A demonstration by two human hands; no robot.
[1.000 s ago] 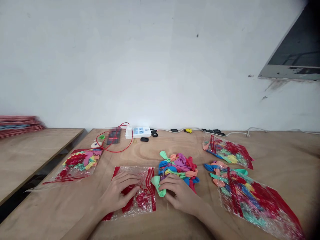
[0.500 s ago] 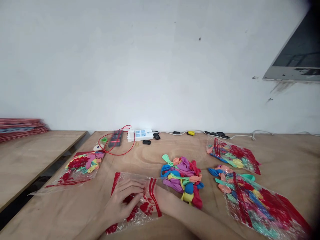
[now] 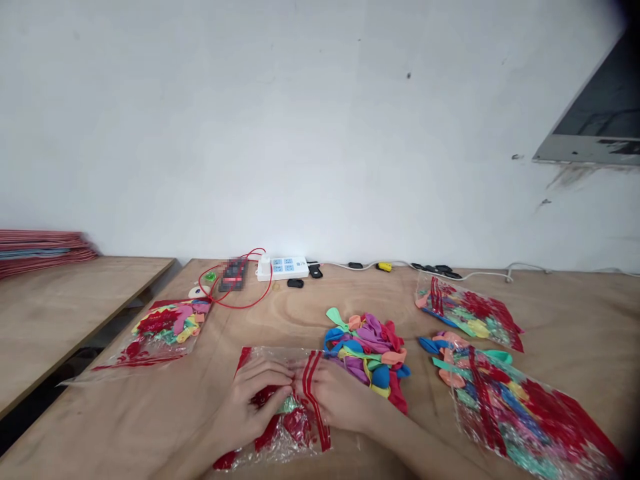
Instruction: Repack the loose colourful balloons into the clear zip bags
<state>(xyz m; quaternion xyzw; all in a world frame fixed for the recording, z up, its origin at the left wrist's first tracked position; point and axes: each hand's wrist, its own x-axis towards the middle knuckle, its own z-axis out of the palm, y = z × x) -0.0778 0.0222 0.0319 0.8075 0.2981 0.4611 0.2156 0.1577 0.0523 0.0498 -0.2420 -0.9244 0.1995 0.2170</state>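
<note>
A clear plastic bag with red print lies in front of me. My left hand is closed on it, fingers and thumb pinching the plastic near its middle. My right hand reaches in through the bag's right end, up to about the wrist. Its fingers are partly hidden by the plastic, the red print and my left hand. A light green balloon shows inside the bag just below the fingertips. Just behind my right wrist is a loose pile of coloured balloons.
Filled balloon bags lie at left, at back right and at front right. Along the wall are a power strip, a red cable and small black items. A gap separates two tables at left.
My right hand has drawn back to the right, less deep in the bag. Green has come into sight inside the bag. The view has shifted slightly.
</note>
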